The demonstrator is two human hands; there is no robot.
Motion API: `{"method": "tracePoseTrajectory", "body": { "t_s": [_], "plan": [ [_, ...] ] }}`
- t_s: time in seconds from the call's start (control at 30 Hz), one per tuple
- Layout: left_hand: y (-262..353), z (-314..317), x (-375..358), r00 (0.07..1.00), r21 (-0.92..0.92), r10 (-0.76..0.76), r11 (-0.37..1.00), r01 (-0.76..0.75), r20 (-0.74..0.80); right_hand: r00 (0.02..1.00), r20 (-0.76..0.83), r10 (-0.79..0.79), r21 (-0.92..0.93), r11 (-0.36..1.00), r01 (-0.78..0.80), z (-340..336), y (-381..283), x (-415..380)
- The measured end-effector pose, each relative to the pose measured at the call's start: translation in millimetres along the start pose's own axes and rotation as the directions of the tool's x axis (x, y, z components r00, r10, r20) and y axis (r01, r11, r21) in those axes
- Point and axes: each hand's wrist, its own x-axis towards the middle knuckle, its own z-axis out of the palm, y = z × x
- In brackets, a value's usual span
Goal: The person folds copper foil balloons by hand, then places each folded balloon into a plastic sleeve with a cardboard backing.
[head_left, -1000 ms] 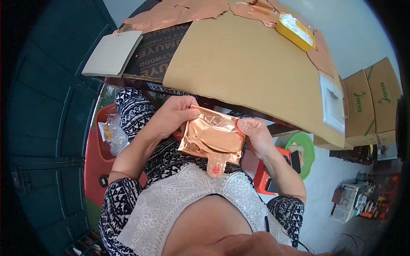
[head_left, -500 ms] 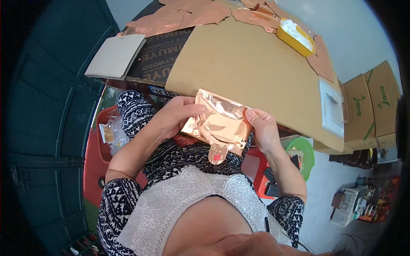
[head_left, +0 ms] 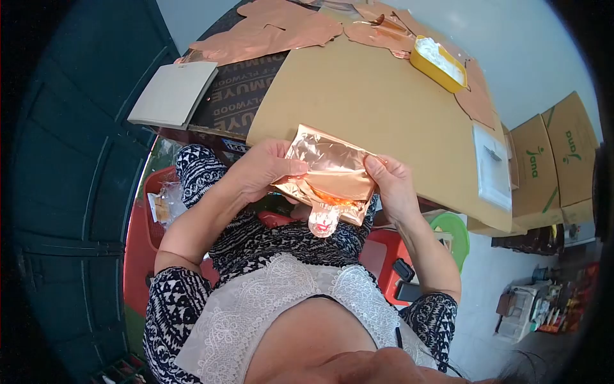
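Between my two hands is a shiny copper-coloured foil balloon (head_left: 336,157), flat and folded, held over my lap at the table's front edge. My left hand (head_left: 265,169) pinches its left side, thumb on top. At the right side, my right hand (head_left: 389,181) grips it with the thumb pressed on the upper face. A rounded tab with a red mark (head_left: 323,222) hangs from the lower edge. The lower layers are creased and stand slightly apart. Fingers beneath the foil are hidden.
Brown board (head_left: 358,89) covers the table. More flat copper foil pieces (head_left: 275,29) lie at the back. A yellow tray (head_left: 448,80) holds white powder. Grey card sheets (head_left: 169,96) sit at left, a clear plastic case (head_left: 491,166) at right. Cardboard boxes (head_left: 543,166) stand beyond.
The foil's upper face has been pulled smoother and flatter. The tab has shifted slightly up and left. Both hands keep their hold.
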Motion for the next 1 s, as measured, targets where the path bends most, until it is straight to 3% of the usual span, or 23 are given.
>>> {"method": "tracePoseTrajectory", "body": {
  "t_s": [0.1,0.2,0.27,0.33,0.43,0.53,0.63,0.73,0.83,1.0],
  "plan": [
    [4.5,-2.0,6.6,0.998,-0.014,0.052,0.999,-0.052,-0.019,0.999,-0.036,-0.006,-0.082,0.997,0.003,-2.7,-8.0,4.6],
    [11.1,-6.1,12.5,0.991,0.013,0.108,0.994,-0.108,-0.077,0.977,-0.16,-0.139,-0.371,0.926,0.071,-3.9,-30.3,-0.1],
    [14.4,-9.9,15.7,0.976,0.11,0.159,0.983,-0.144,-0.15,0.867,0.017,-0.498,-0.741,0.576,0.345,-5.2,-31.8,-3.6],
    [18.0,-10.2,17.8,0.963,0.15,0.196,0.974,-0.169,-0.183,0.669,0.288,-0.685,-0.853,0.133,0.504,-1.0,-31.6,-6.5],
    [20.0,-5.0,20.7,0.952,0.152,0.243,0.965,-0.216,-0.186,0.657,0.514,-0.551,-0.801,-0.036,0.598,19.0,-30.8,-14.3],
    [18.8,1.3,24.4,0.947,0.141,0.267,0.959,-0.244,-0.179,0.636,0.556,-0.535,-0.784,-0.083,0.616,26.6,-21.0,-8.4],
    [15.7,4.5,27.1,0.94,0.154,0.279,0.955,-0.252,-0.196,0.547,0.599,-0.585,-0.76,-0.198,0.62,20.2,-4.5,4.0],
    [13.5,10.1,27.7,0.935,0.146,0.293,0.952,-0.267,-0.2,0.528,0.569,-0.631,-0.751,-0.137,0.646,20.3,-3.3,9.9],
    [10.4,12.1,30.0,0.934,0.158,0.311,0.946,-0.285,-0.177,0.566,0.483,-0.668,-0.752,0.016,0.659,19.9,-4.2,16.3],
    [10.2,20.3,25.9,0.934,0.121,0.315,0.947,-0.298,-0.169,0.628,0.373,-0.683,-0.815,0.082,0.574,22.1,-4.4,19.7]
  ]
}}
